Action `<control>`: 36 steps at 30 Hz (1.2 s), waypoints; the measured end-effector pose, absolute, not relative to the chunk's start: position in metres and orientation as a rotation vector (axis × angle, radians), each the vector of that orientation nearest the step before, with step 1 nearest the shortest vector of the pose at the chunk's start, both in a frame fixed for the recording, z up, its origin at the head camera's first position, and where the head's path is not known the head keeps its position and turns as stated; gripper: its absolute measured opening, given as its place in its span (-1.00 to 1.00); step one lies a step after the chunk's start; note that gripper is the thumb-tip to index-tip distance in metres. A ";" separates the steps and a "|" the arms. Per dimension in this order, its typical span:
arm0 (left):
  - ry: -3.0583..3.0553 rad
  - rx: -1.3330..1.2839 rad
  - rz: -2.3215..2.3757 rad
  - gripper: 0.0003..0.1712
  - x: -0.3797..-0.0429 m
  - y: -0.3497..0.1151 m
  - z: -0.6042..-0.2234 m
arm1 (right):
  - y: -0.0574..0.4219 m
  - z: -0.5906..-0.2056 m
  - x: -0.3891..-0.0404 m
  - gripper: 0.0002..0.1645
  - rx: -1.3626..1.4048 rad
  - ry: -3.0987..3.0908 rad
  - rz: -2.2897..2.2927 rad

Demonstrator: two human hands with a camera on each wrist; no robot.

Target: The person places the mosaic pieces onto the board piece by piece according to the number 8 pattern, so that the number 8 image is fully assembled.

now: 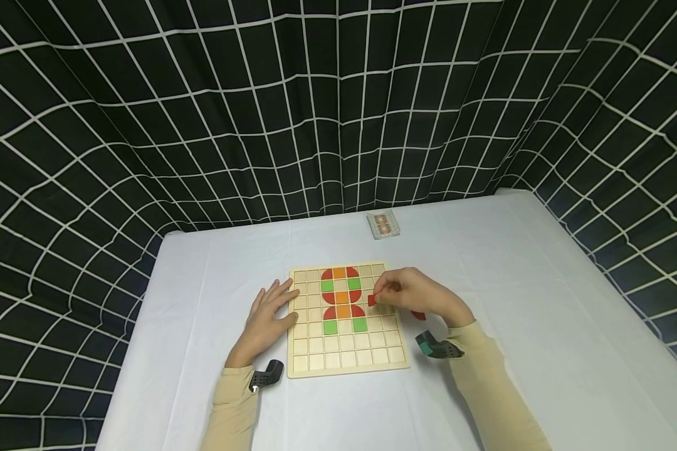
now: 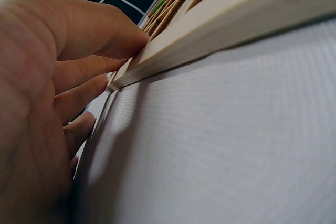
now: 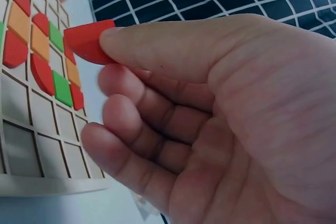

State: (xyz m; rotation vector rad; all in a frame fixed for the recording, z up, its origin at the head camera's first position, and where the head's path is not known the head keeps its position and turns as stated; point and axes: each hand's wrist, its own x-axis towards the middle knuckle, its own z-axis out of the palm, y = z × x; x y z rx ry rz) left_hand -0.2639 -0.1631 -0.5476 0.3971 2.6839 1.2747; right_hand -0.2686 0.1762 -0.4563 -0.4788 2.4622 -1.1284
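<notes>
A wooden grid board (image 1: 350, 361) lies on the table with red rounded tiles, square orange tiles (image 1: 343, 311) and square green tiles (image 1: 359, 324) set in its middle columns. Above the board's right side, my right hand (image 1: 413, 293) pinches a red quarter-round tile (image 3: 84, 40) between thumb and index finger; its other fingers are loosely bent. My left hand (image 1: 264, 322) rests along the board's left edge, its fingers spread. In the left wrist view, the fingertips (image 2: 134, 45) meet the board's rim.
Another red piece (image 1: 419, 315) lies on the white cloth right of the board, partly hidden beneath my right hand. Toward the table's far edge sits a small card (image 1: 383, 224) printed with a coloured pattern. Dark grid-lined curtains (image 1: 293, 125) stand behind and at the sides.
</notes>
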 end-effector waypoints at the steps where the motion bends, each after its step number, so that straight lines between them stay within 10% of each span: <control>1: 2.684 0.398 1.275 -0.38 -0.264 -0.163 -0.548 | 0.175 -0.457 -0.268 -0.95 -0.491 2.447 -1.122; 36: 2.688 0.382 1.256 -0.38 -0.264 -0.162 -0.547 | 0.149 -0.480 -0.263 -0.84 -0.581 2.279 -0.829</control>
